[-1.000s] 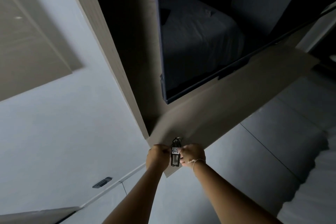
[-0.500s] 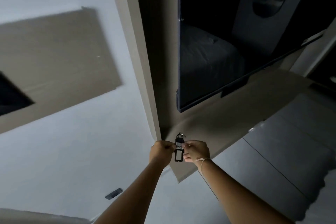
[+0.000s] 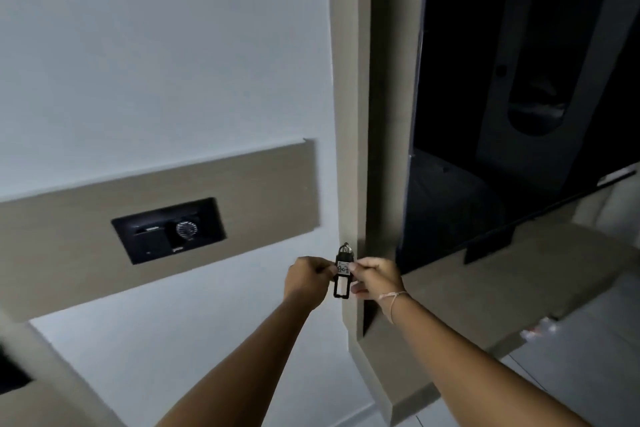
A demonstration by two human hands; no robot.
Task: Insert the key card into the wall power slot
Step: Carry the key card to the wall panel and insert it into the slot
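Observation:
The key card (image 3: 343, 276) is a small black tag with a white numbered label and a metal ring on top. I hold it upright between both hands at arm's length. My left hand (image 3: 306, 279) pinches its left edge and my right hand (image 3: 375, 277) pinches its right edge. The wall power slot (image 3: 168, 230) is a black rectangular panel with a round dial, set in a beige wall strip (image 3: 263, 198), well to the left of the card and slightly above it.
A beige vertical wall post (image 3: 349, 114) stands right behind the card. A dark wall-mounted screen (image 3: 512, 97) hangs to the right above a beige shelf (image 3: 519, 288). White wall (image 3: 156, 45) fills the left side.
The view has swung left and the black wall power slot has come into sight. Both hands still hold the key card in the same way.

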